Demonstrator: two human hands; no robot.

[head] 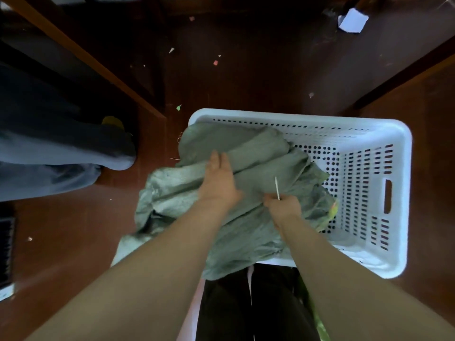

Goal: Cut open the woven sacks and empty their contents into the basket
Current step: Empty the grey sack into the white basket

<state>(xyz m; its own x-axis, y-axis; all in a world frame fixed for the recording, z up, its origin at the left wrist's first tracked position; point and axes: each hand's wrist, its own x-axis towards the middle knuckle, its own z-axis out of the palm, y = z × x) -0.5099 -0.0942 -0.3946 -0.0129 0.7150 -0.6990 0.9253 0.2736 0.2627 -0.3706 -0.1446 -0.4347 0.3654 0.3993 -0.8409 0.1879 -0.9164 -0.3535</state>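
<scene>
My flat left hand [219,178] presses the green woven sack [246,148], right hand [283,205] grips a thin white blade [277,184]; nearby white plastic basket [403,168] looks unfilled.

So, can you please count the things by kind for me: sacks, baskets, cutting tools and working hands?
green woven sack: 1
white basket: 1
thin blade: 1
hands: 2 (left hand on the sack, right hand holding the blade)
Total: 5
</scene>
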